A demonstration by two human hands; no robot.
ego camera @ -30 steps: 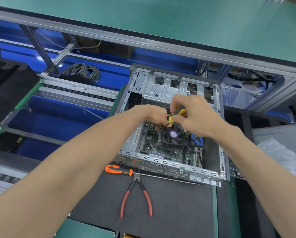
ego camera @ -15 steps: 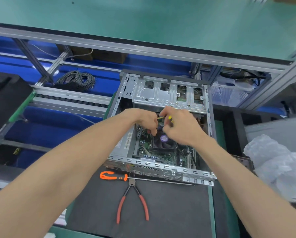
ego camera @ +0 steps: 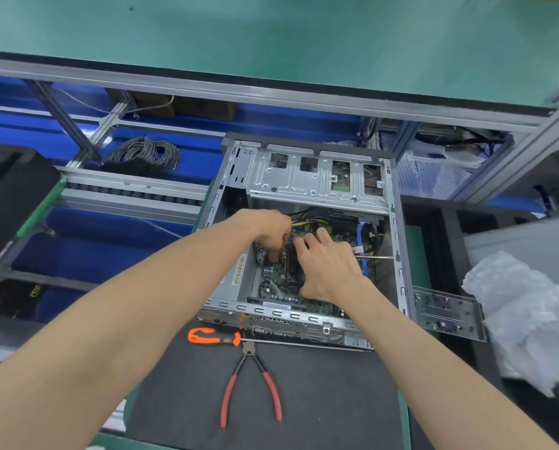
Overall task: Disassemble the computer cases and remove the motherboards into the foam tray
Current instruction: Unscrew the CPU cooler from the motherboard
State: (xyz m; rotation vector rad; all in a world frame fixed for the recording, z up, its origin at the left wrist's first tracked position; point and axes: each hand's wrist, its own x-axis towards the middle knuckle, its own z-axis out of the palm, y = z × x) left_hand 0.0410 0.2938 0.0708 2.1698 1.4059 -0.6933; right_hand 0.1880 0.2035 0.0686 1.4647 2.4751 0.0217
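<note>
An open grey computer case [ego camera: 317, 177] lies on a black mat [ego camera: 320, 401] in the middle. Its green motherboard [ego camera: 276, 277] sits in the bottom. My left hand [ego camera: 265, 230] reaches in from the left with fingers curled down, pinching a connector with yellow and black wires [ego camera: 305, 220]. My right hand [ego camera: 328, 267] lies flat over the CPU fan, which it hides, its fingertips beside my left fingers. A thin metal shaft [ego camera: 377, 257] sticks out from under my right hand. Black foam trays stand at the left [ego camera: 12, 190] and right [ego camera: 447, 222].
An orange-handled screwdriver [ego camera: 208, 336] and red-handled pliers [ego camera: 250, 384] lie on the mat in front of the case. A loose metal plate [ego camera: 447, 311] and crumpled plastic bags [ego camera: 528, 323] lie to the right. A cable coil [ego camera: 145, 155] sits back left under a green shelf [ego camera: 271, 37].
Both hands have dropped lower into the case. The yellow handle seen between my fingers is out of sight, and my right hand has flattened over the fan.
</note>
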